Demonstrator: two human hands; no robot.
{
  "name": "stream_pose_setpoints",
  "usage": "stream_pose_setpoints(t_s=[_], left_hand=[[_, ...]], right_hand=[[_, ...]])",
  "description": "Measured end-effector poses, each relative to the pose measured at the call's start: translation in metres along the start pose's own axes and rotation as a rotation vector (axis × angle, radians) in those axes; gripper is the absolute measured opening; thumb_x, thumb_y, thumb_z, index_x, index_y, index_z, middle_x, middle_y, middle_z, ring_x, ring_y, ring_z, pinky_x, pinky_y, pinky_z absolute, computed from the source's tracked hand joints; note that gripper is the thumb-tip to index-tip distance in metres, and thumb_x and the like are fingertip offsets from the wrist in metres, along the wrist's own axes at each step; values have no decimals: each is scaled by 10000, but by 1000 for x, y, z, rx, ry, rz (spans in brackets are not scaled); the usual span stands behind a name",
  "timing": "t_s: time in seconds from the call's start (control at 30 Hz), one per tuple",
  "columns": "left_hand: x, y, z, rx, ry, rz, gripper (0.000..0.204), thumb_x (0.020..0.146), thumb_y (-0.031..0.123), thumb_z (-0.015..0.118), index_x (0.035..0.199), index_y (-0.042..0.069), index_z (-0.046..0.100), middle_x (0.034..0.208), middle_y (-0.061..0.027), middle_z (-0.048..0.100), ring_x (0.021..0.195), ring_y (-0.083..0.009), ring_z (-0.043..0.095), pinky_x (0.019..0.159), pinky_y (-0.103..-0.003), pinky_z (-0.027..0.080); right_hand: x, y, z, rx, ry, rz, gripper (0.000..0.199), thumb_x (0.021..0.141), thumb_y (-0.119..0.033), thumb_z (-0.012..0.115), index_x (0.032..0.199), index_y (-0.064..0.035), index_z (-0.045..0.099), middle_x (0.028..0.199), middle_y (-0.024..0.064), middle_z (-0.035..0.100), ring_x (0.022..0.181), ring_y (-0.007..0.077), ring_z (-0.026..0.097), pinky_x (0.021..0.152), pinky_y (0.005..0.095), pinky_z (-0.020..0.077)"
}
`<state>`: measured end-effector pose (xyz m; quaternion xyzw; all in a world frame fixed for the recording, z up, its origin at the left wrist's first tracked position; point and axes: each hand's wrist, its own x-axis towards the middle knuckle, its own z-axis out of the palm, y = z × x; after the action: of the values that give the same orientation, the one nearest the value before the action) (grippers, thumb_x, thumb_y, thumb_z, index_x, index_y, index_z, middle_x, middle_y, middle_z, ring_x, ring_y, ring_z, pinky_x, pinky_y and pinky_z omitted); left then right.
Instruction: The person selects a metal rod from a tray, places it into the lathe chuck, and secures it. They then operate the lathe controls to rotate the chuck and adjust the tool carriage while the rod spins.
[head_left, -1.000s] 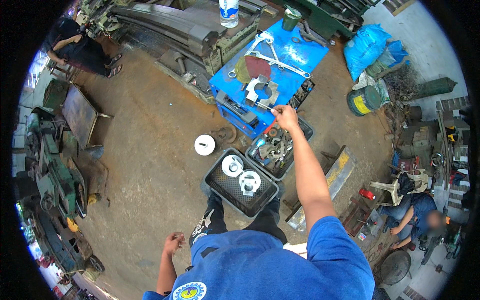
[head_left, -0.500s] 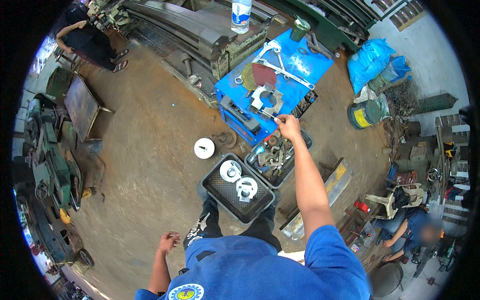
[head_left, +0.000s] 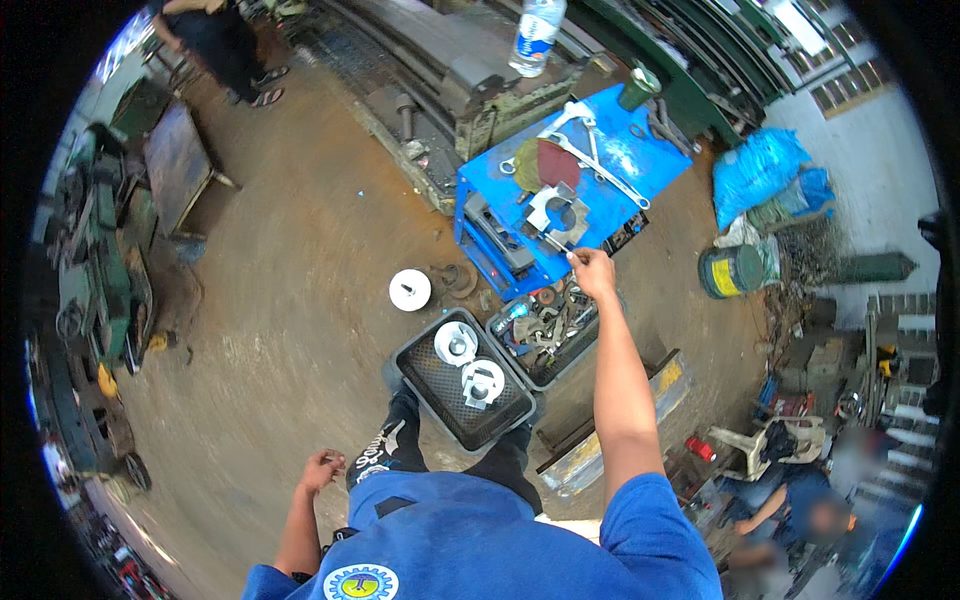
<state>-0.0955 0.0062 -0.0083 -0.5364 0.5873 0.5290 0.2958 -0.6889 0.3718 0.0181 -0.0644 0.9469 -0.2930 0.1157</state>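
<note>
My right hand reaches forward to the near edge of a blue tool cart. Its fingers are closed on a thin, pale rod whose far end meets a machined metal piece with a round central opening. Whether that end has a bristle or blade is too small to tell. Low at my left side hangs my left hand, fingers loosely bent and apart, with nothing visible in it. Beyond the metal piece lie a green and maroon cloth and large wrenches.
Before my legs sits a black crate with two round white-and-metal parts. Beside it are a bin of tools and a white round-topped container. A bottle stands on the machine. People are at far left and lower right.
The view has shifted, so the cart appears farther right. My right hand keeps hold of the thin rod at the metal piece. My left hand still hangs low.
</note>
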Motion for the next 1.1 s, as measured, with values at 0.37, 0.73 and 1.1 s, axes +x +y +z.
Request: stream_pose_setpoints(t_s=[0.37, 0.73, 1.1], left_hand=[[-2, -10, 8, -90, 22, 30, 226, 841, 158, 687, 1038, 52, 651, 900, -89, 679, 696, -150, 627, 609, -286, 478], [4, 3, 5, -42, 15, 56, 259, 837, 193, 700, 1043, 42, 661, 880, -87, 684, 695, -152, 628, 644, -297, 496], [-62, 253, 79, 78, -249, 953, 355, 965, 268, 562, 1220, 21, 582, 1119, -89, 652, 1022, -171, 610, 872, -334, 495]], right_hand=[[-2, -3, 5, -13, 2, -11, 269, 840, -269, 697, 940, -20, 712, 794, 103, 710, 730, 166, 666, 692, 322, 503], [-9, -12, 2, 25, 47, -32, 271, 837, -286, 690, 924, -31, 712, 784, 122, 702, 729, 222, 674, 698, 350, 506], [-247, -135, 39, 759, -426, -99, 243, 920, -258, 622, 909, -22, 680, 745, -22, 593, 685, 83, 489, 608, 265, 401]])
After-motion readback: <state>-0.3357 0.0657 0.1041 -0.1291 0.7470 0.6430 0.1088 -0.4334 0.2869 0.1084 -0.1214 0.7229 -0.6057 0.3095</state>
